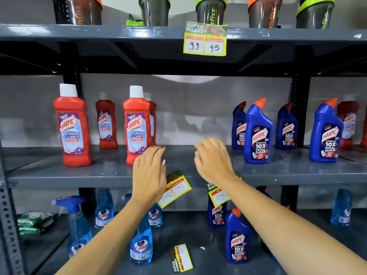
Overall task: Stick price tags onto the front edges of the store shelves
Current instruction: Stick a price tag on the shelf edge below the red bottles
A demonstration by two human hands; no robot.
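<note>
A yellow-and-green price tag (205,38) reading 99 and 45 sticks to the front edge of the top shelf (99,32). My left hand (149,171) and my right hand (212,161) hover flat over the middle shelf (79,175), fingers stretched out, holding nothing. A tilted price tag (176,190) hangs at the middle shelf's front edge just right of my left wrist. A second tilted tag (218,196) shows under my right wrist, partly hidden by it. Another tag (181,257) lies flat on the bottom shelf (198,231).
Red Harpic bottles (72,126) stand at the left of the middle shelf and blue Harpic bottles (258,133) at the right. Shaker cups (210,10) line the top shelf. Colin spray bottles (141,245) and a blue Harpic bottle (237,239) stand on the bottom shelf.
</note>
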